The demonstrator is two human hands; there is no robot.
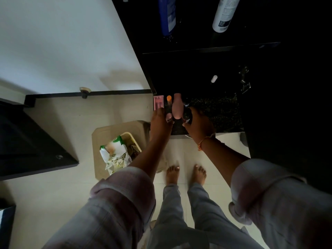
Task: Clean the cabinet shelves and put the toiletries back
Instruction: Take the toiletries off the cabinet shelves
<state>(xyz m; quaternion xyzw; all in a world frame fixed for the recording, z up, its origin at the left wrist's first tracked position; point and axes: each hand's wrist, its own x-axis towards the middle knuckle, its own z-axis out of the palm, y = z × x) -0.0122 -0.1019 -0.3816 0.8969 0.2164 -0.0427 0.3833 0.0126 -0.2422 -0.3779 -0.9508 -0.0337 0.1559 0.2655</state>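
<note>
On the dark speckled lower shelf (pixel 219 112), near its front left corner, stand a pink box (pixel 158 102), a dark tube with an orange cap (pixel 168 103) and a pink bottle (pixel 177 106). My left hand (pixel 159 123) is closed around the base of the orange-capped tube, next to the pink bottle. My right hand (pixel 196 123) grips a dark bottle (pixel 187 112) just right of the pink one. Higher up, a blue bottle (pixel 168 15) and a white spray can (pixel 224 13) stand on an upper shelf. A small white cap (pixel 214 78) lies further back in the dark.
A beige waste bin (pixel 115 141) holding crumpled wrappers stands on the tiled floor at the left of my feet (pixel 186 174). A dark open cabinet door (pixel 27 141) juts out at far left. A white wall (pixel 62 42) meets the cabinet side.
</note>
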